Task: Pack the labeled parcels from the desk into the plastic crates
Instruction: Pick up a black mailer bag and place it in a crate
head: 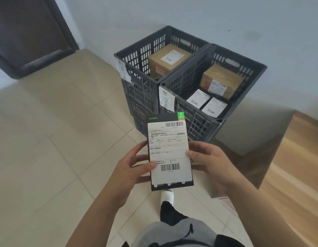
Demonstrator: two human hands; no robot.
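Note:
I hold a flat black parcel (169, 150) with a white shipping label in front of me, above the tiled floor. My left hand (135, 168) grips its left edge, thumb on the label. My right hand (208, 161) grips its right edge. Two dark grey plastic crates stand side by side beyond it. The left crate (136, 56) holds one labeled cardboard box (167, 59). The right crate (195, 120) holds a cardboard box (222, 81) and two flat parcels with white labels (206, 103).
A wooden desk (293, 166) runs along the right edge. Handwritten paper tags (166, 98) hang on the crates' front corners. A dark door (30, 32) is at the top left. My foot in a white shoe (167, 196) stands on the beige tiles.

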